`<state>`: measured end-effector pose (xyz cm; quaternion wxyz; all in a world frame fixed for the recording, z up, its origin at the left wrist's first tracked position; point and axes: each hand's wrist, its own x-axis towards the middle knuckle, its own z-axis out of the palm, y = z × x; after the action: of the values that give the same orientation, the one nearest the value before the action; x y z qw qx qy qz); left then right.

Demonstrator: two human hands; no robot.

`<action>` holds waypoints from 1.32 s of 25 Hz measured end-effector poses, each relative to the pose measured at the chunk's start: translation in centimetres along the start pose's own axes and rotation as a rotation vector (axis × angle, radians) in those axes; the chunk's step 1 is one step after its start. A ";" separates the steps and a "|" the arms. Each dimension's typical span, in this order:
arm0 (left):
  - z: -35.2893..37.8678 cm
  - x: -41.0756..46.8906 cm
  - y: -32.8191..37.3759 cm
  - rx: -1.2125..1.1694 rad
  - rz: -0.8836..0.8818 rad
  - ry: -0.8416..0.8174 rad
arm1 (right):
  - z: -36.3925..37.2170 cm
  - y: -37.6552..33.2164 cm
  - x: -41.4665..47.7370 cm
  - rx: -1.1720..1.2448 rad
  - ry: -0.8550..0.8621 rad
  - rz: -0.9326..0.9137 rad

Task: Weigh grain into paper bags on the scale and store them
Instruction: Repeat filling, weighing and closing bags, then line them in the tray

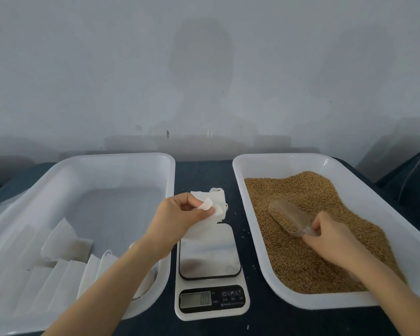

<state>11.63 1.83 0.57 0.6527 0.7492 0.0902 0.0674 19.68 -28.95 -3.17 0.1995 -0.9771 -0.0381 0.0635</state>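
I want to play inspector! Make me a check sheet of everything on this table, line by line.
Surface: dark table; left tray and right tray flank the scale.
Job's things: grain in right tray; clear scoop lying in it; spare bags in left tray; one paper bag held over scale.
Clutter: stray grains beside scale.
Hands: left hand pinches paper bag; right hand grips scoop handle.
Cables: thin pale line far right, cannot tell if cable.
Surroundings: plain pale wall behind.
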 end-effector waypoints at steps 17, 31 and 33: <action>1.5 0.3 -2.4 0.389 0.219 -0.259 | -5.6 -0.7 -2.9 0.030 0.055 -0.162; 1.6 0.5 -2.5 0.489 0.207 -0.270 | -7.4 -5.0 -3.5 0.092 -0.172 -0.424; 1.6 0.6 -2.6 0.484 0.190 -0.278 | -7.6 -5.4 -3.2 0.082 -0.191 -0.439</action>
<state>12.40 0.76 -2.19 0.4517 0.8903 -0.0574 0.0015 17.26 -27.21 6.24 0.2433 -0.9262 -0.2654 0.1121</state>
